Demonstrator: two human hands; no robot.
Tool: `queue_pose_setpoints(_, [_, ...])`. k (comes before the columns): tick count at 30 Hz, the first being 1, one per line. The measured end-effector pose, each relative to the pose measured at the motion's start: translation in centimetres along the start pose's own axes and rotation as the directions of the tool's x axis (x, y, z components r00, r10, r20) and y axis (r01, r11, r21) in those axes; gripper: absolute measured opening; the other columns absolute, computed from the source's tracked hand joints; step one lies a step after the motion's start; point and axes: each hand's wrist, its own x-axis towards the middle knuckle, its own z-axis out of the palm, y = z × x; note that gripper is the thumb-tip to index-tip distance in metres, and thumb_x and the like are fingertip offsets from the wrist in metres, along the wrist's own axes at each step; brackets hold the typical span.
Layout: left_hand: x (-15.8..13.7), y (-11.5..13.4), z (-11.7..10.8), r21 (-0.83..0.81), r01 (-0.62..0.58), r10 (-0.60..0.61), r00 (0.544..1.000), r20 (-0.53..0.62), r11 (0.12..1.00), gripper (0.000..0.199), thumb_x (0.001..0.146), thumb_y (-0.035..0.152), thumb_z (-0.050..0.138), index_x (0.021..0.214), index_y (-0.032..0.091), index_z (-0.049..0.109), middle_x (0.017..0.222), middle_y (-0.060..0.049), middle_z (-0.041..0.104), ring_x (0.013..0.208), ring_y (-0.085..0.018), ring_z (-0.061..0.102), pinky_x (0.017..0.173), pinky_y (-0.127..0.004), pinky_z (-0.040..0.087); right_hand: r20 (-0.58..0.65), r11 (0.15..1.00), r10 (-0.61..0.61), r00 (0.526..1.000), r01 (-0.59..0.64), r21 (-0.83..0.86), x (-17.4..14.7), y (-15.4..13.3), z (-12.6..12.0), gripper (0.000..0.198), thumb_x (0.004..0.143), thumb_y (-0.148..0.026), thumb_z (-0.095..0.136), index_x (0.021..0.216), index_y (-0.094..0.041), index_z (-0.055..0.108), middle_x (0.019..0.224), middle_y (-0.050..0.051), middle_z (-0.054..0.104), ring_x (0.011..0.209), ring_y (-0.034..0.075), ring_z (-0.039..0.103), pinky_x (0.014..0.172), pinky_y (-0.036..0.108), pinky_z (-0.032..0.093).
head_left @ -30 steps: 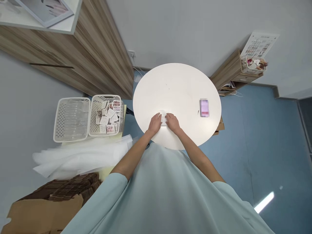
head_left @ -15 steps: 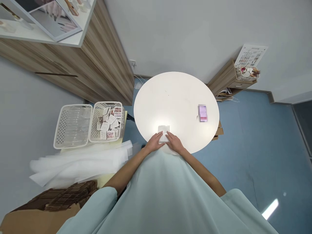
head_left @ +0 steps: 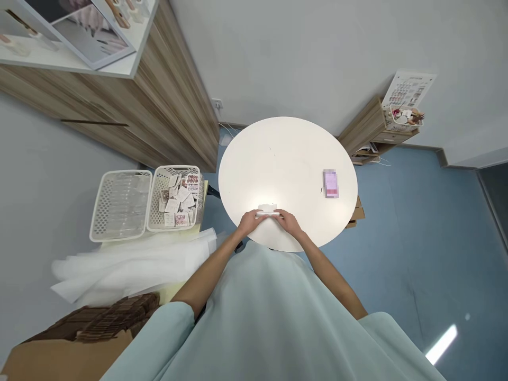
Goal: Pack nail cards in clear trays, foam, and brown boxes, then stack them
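Note:
At the near edge of the white round table, I hold a small white folded bundle (head_left: 268, 214) between both hands. It looks like a narrow strip standing up from a flat white piece that lies on the tabletop behind it. My left hand (head_left: 250, 221) grips its left end, fingers closed. The right end is pinched by my right hand (head_left: 288, 221). What the bundle contains, if anything, is hidden. To the right on the table lies a pixelated pink-purple pack (head_left: 330, 183), apart from my hands.
The round table (head_left: 286, 137) stands near the wall. At left are a white basket of small cards (head_left: 174, 198), another holding clear plastic pieces (head_left: 119, 206), and a stack of white sheets (head_left: 135, 264). A brown carton (head_left: 67, 354) sits lower left. A wooden cabinet (head_left: 182, 100) rises behind.
The white bundle went from lying flat under my fingers to a narrow raised strip held at its ends. Both hands moved slightly away from my body.

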Motion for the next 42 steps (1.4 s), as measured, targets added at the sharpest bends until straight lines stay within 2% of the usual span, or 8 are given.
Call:
queue_pose_setpoints(4, [1.2, 0.4, 0.5, 0.109, 0.024, -0.012, 0.995, -0.103, 0.994, 0.038, 0.097, 0.054, 0.063, 0.086, 0.019, 0.071, 0.093, -0.01, 0.075, 0.087, -0.026, 0.068, 0.073, -0.033, 0.048, -0.073, 0.995, 0.056, 0.996, -0.062, -0.075, 1.9, -0.4, 0.5, 0.033, 0.109, -0.045, 0.052, 0.128, -0.026, 0.07, 0.127, 0.007, 0.074, 0.102, 0.02, 0.073, 0.091, 0.031, 0.055])
queue_pose_setpoints(9, [2.5, 1.1, 1.2, 0.207, 0.114, -0.082, 0.985, -0.155, 0.972, 0.032, 0.098, 0.043, 0.063, 0.075, 0.022, 0.06, 0.083, -0.008, 0.069, 0.083, -0.026, 0.065, 0.075, -0.034, 0.045, -0.108, 0.956, 0.197, 0.975, -0.215, -0.201, 3.8, -0.8, 0.9, 0.025, 0.107, -0.034, 0.056, 0.126, -0.024, 0.068, 0.118, 0.007, 0.074, 0.103, 0.021, 0.07, 0.09, 0.031, 0.054])
queue_pose_setpoints(12, [2.9, 1.5, 1.4, 0.237, 0.152, -0.113, 0.979, -0.171, 0.96, 0.031, 0.099, 0.043, 0.061, 0.075, 0.023, 0.058, 0.083, -0.008, 0.068, 0.087, -0.028, 0.066, 0.081, -0.037, 0.046, -0.155, 0.938, 0.171, 0.973, -0.209, -0.276, 4.6, -1.2, 0.9, 0.041, 0.104, -0.03, 0.059, 0.145, -0.024, 0.059, 0.138, 0.011, 0.067, 0.121, 0.025, 0.065, 0.096, 0.036, 0.055])
queue_pose_setpoints(17, [2.2, 1.2, 1.4, 0.165, 0.159, -0.117, 0.965, -0.234, 0.973, 0.024, 0.098, 0.045, 0.063, 0.09, 0.022, 0.062, 0.101, -0.012, 0.07, 0.098, -0.031, 0.068, 0.09, -0.042, 0.05, 0.043, 0.877, -0.136, 0.99, 0.14, -0.459, 5.7, -1.9, 0.6, 0.063, 0.098, -0.005, 0.048, 0.157, -0.026, 0.051, 0.166, 0.011, 0.046, 0.155, 0.028, 0.038, 0.123, 0.046, 0.038])
queue_pose_setpoints(22, [0.4, 0.1, 1.5, -0.073, 0.201, -0.214, 0.906, -0.365, 0.977, 0.046, 0.091, 0.046, 0.074, 0.125, 0.021, 0.056, 0.129, -0.014, 0.067, 0.103, -0.027, 0.07, 0.09, -0.039, 0.054, 0.071, 0.858, -0.082, 0.994, 0.107, -0.502, 4.8, -1.9, 1.2, 0.05, 0.101, -0.023, 0.059, 0.151, -0.022, 0.059, 0.144, 0.017, 0.064, 0.142, 0.034, 0.049, 0.119, 0.05, 0.04])
queue_pose_setpoints(27, [-0.9, -1.1, 1.4, -0.213, 0.162, -0.224, 0.925, -0.307, 0.963, 0.029, 0.092, 0.031, 0.073, 0.115, 0.021, 0.058, 0.128, -0.011, 0.069, 0.094, -0.021, 0.072, 0.089, -0.037, 0.056, 0.107, 0.881, -0.051, 0.993, 0.095, -0.463, 3.2, -2.8, 3.4, 0.048, 0.105, -0.033, 0.058, 0.15, -0.019, 0.061, 0.13, 0.018, 0.07, 0.125, 0.033, 0.058, 0.107, 0.044, 0.048])
queue_pose_setpoints(34, [-3.4, -4.4, 0.3, -0.258, 0.212, -0.304, 0.863, -0.404, 0.943, 0.022, 0.09, 0.017, 0.067, 0.11, 0.019, 0.06, 0.119, -0.011, 0.071, 0.09, -0.02, 0.071, 0.09, -0.038, 0.058, 0.205, 0.869, -0.082, 0.975, 0.171, -0.465, 1.8, -5.5, 7.8, 0.053, 0.103, -0.035, 0.061, 0.151, -0.014, 0.057, 0.129, 0.019, 0.068, 0.121, 0.034, 0.06, 0.103, 0.043, 0.05])
queue_pose_setpoints(42, [-4.7, -3.5, 0.4, -0.205, 0.227, -0.3, 0.82, -0.488, 0.952, 0.024, 0.091, 0.019, 0.062, 0.115, 0.019, 0.064, 0.124, -0.015, 0.067, 0.101, -0.026, 0.071, 0.098, -0.044, 0.058, 0.227, 0.938, -0.12, 0.966, 0.185, -0.292, 1.0, -4.8, 6.4, 0.052, 0.102, -0.033, 0.061, 0.151, -0.018, 0.058, 0.13, 0.015, 0.07, 0.124, 0.032, 0.062, 0.105, 0.043, 0.052])
